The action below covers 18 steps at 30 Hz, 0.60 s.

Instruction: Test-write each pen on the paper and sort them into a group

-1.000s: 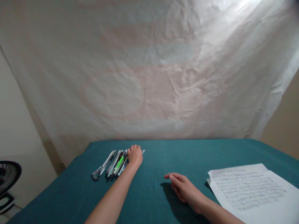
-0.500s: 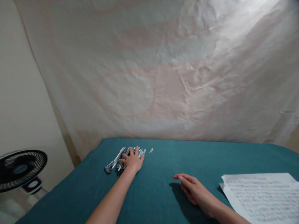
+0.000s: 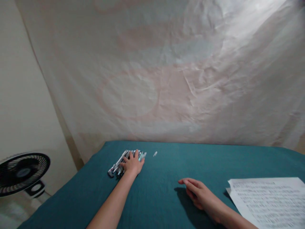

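My left hand (image 3: 132, 165) lies palm down with its fingers spread over a pile of pens (image 3: 118, 165) at the far left of the table. Pens stick out past the fingers on the left and at the top, and the palm hides the rest. A small white piece (image 3: 155, 154), too small to name, sits on the cloth just right of the pile. My right hand (image 3: 195, 192) hovers or rests near the middle front, its thumb and forefinger together and the other fingers curled under. Nothing shows between them.
Printed sheets of paper (image 3: 264, 197) lie at the right on the dark green tablecloth (image 3: 152, 190). A black fan (image 3: 22, 173) stands past the table's left edge. Behind the table hangs a pale sheet (image 3: 166, 79).
My left hand has moved slightly left, and the pens under it now sit closer together. My right hand has kept its pose. The view has shifted a little.
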Tool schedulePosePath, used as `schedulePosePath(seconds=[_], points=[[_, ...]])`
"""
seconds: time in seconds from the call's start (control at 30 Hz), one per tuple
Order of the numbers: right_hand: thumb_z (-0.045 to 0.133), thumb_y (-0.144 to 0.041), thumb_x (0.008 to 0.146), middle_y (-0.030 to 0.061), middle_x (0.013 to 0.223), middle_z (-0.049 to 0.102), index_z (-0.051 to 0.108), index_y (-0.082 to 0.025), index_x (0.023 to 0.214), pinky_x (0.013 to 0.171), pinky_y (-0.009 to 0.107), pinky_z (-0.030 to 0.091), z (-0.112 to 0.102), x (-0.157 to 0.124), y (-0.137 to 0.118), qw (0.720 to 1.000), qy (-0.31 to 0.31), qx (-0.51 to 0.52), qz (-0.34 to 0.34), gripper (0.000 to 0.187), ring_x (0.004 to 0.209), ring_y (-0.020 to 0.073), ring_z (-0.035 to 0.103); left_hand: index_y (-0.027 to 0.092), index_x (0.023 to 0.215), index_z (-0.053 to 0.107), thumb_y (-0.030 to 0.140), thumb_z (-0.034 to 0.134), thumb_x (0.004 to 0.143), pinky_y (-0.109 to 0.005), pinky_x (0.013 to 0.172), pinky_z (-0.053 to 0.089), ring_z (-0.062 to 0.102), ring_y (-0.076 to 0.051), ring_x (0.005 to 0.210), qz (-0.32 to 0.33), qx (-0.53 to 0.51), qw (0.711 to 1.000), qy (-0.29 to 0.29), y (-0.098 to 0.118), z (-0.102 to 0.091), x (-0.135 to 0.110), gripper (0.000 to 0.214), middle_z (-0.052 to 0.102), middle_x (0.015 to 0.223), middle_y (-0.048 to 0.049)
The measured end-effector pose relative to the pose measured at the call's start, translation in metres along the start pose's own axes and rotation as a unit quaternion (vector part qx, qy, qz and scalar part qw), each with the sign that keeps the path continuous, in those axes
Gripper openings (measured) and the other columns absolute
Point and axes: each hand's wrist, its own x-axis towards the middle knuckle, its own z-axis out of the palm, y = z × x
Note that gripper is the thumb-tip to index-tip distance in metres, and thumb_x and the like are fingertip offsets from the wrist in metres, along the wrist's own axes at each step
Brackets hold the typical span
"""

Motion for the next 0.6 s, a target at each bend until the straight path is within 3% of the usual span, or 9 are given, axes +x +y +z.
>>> schedulePosePath(seconds=[0.2, 0.33, 0.4, 0.47, 0.6], points=[[0.05, -0.047, 0.077, -0.0085, 0.052, 0.032, 0.055, -0.016, 0.091, 0.035, 0.018, 0.007, -0.002, 0.009, 0.002, 0.999, 0.016, 0.036, 0.013, 0.035, 0.036, 0.0018, 0.018, 0.02, 0.135, 0.027, 0.059, 0.035, 0.077, -0.065, 0.089, 0.015, 0.019, -0.045, 0.122, 0.023, -0.019, 0.999, 0.024, -0.003, -0.004, 0.0, 0.071, 0.026, 0.139, -0.0175], [0.052, -0.042, 0.077, -0.0071, 0.053, 0.035, 0.055, -0.014, 0.079, 0.035, 0.016, 0.008, 0.006, 0.033, -0.003, 0.996, 0.027, 0.079, 0.033, 0.028, 0.036, 0.0016, 0.023, 0.015, 0.134, 0.027, 0.041, 0.039, 0.083, -0.047, 0.102, 0.013, 0.021, -0.03, 0.127, 0.159, -0.081, 0.981, 0.079, 0.017, -0.014, -0.007, 0.058, 0.03, 0.138, -0.0132], [0.052, -0.037, 0.077, -0.0063, 0.054, 0.037, 0.055, -0.013, 0.078, 0.035, 0.015, 0.01, 0.014, 0.053, -0.007, 0.995, 0.031, 0.095, 0.03, 0.024, 0.037, 0.0018, 0.026, 0.019, 0.132, 0.032, 0.021, 0.035, 0.084, -0.036, 0.102, 0.021, 0.031, -0.021, 0.123, 0.239, -0.125, 0.962, 0.035, 0.032, -0.015, -0.01, 0.047, 0.037, 0.135, -0.0085], [0.05, -0.034, 0.079, -0.0055, 0.054, 0.04, 0.055, -0.012, 0.079, 0.034, 0.015, 0.012, 0.022, 0.074, -0.013, 0.993, 0.038, 0.112, 0.022, 0.022, 0.037, 0.0021, 0.028, 0.022, 0.128, 0.038, 0.003, 0.032, 0.077, -0.031, 0.102, 0.022, 0.03, -0.016, 0.124, 0.307, -0.146, 0.94, 0.0, 0.045, -0.01, -0.01, 0.055, 0.035, 0.137, -0.0034], [0.044, -0.022, 0.081, -0.0032, 0.059, 0.045, 0.054, -0.011, 0.081, 0.036, 0.014, 0.022, 0.035, 0.113, -0.024, 0.987, 0.071, 0.143, 0.0, 0.015, 0.04, 0.0025, 0.034, 0.016, 0.122, 0.047, -0.006, 0.03, 0.069, -0.03, 0.102, 0.023, 0.031, -0.016, 0.124, 0.351, -0.166, 0.921, -0.026, 0.057, 0.007, -0.003, 0.06, 0.036, 0.136, -0.0067]])
